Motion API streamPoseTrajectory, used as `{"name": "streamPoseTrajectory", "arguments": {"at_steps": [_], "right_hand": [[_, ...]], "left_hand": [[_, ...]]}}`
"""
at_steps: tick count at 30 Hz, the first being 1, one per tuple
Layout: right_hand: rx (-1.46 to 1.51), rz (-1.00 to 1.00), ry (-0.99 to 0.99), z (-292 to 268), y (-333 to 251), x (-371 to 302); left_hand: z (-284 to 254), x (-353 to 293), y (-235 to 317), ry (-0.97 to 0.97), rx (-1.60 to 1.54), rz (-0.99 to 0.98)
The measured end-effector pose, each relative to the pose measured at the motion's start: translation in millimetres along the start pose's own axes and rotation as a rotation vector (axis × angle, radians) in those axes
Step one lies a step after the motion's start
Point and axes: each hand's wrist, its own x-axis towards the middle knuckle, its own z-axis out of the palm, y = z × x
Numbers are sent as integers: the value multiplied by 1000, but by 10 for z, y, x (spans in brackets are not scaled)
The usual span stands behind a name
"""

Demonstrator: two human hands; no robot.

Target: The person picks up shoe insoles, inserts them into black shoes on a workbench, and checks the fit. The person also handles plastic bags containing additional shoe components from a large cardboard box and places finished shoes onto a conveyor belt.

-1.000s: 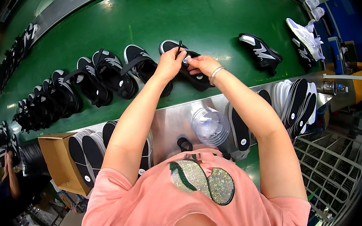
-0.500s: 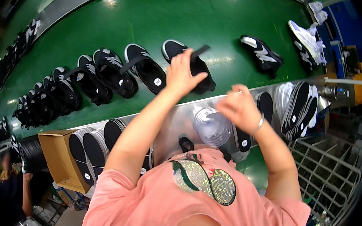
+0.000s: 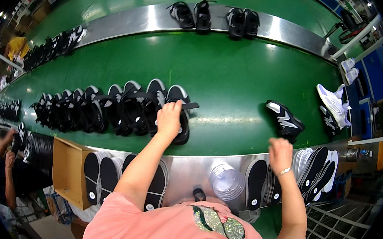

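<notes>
My left hand (image 3: pixel 168 121) is closed at the opening and tongue of a black sneaker (image 3: pixel 182 134) with a grey toe edge. That sneaker stands at the right end of a tight row of black sneakers (image 3: pixel 92 105), toes pointing away from me. To the right, a single black sneaker (image 3: pixel 284 121) with silver stripes lies on its side. Just below its heel is my right hand (image 3: pixel 281 155), its fingers curled in; what they hold, if anything, is hidden.
Black insoles (image 3: pixel 255 181) in stacks and a stack of clear plastic cups or bowls (image 3: pixel 226 182) fill the near metal ledge (image 3: pixel 189 165). A cardboard box (image 3: pixel 66 167) stands left. Black shoes (image 3: pixel 202 17) sit on the far rail; a white sneaker (image 3: pixel 333 105) lies right. Another person's arm (image 3: pixel 9 175) shows left.
The sneaker under my left hand now stands close against the row, where gaps were before. My right hand has moved away from my chest, rightward toward the lone sneaker. The view has shifted.
</notes>
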Motion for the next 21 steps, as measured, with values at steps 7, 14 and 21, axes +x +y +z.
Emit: {"name": "streamPoseTrajectory", "arguments": {"at_steps": [7, 14, 21], "right_hand": [[-328, 452, -98, 606, 1216, 448], [-21, 748, -103, 386, 2094, 1144], [-21, 284, 102, -60, 1994, 2128]], "left_hand": [[-534, 841, 28, -387, -412, 87], [-387, 2343, 56, -108, -124, -16], [67, 3477, 249, 26, 82, 16]]}}
